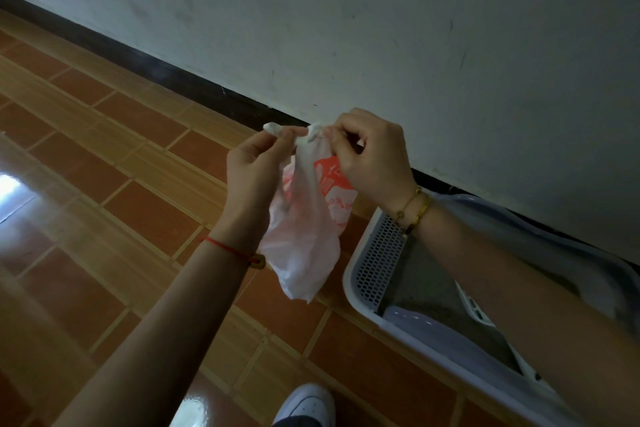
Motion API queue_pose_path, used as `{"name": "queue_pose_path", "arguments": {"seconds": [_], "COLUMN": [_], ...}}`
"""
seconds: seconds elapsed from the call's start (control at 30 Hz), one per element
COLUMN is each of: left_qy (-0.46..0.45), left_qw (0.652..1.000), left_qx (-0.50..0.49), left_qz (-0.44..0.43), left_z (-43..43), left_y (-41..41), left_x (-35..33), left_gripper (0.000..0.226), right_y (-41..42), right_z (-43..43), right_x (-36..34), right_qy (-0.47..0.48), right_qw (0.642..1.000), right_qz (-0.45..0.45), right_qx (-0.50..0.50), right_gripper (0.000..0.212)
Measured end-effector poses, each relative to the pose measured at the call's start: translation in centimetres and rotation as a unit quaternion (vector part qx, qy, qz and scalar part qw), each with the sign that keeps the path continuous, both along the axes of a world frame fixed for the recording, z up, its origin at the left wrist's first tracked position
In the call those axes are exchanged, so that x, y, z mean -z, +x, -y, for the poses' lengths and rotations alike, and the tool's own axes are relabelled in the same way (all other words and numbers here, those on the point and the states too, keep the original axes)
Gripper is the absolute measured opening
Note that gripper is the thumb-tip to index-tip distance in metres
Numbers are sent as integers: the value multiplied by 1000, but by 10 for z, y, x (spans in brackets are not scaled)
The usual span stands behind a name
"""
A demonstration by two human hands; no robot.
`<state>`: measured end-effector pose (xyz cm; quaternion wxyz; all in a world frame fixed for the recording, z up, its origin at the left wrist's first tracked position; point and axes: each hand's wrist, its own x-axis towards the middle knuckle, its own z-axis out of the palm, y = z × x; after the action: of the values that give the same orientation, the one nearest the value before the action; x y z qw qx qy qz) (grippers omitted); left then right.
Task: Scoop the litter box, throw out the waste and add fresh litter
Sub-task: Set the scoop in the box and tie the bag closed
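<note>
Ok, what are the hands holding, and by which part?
A white plastic bag with red print; the left hand and the right hand each pinch a twisted end at its top.

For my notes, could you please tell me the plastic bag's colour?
The bag is white with red print; head view.

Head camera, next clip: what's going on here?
A person holds a white plastic bag with red print up in front of them. The left hand and the right hand each pinch a twisted end at the bag's top, apparently tying it shut. The bag hangs clear of the tiled floor. Below the right forearm, the litter box sits against the wall with grey litter inside.
</note>
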<state>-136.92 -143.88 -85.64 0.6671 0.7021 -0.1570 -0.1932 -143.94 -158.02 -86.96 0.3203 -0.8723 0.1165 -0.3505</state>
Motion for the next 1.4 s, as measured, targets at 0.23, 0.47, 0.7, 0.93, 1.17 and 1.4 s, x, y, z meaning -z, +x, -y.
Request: {"name": "queue_pose_path", "arguments": {"seconds": [0.23,0.47,0.7,0.93,1.17,1.4], "left_qy": [7,14,31,74,78,70], "left_qw": [998,992,985,973,963,954], "left_qx": [-58,-108,-135,-171,-198,-220], "left_qz": [-4,-61,-104,-134,-167,-194], "left_z": [-7,-18,-26,-31,-38,-37], "left_y": [9,14,18,17,19,22], "left_x": [14,46,67,90,104,108], "left_gripper": [25,37,40,37,35,33], "right_y": [-11,-21,-32,-46,-61,-59], "right_z": [27,40,51,61,70,79], "right_x": [26,48,74,87,104,114], "right_qy": [20,52,95,113,135,149], "right_qw": [996,984,966,941,917,905], "right_qz": [-49,-112,-184,-255,-304,-318], "right_qx": [77,126,158,189,219,239], "right_gripper": [32,32,29,30,31,28]}}
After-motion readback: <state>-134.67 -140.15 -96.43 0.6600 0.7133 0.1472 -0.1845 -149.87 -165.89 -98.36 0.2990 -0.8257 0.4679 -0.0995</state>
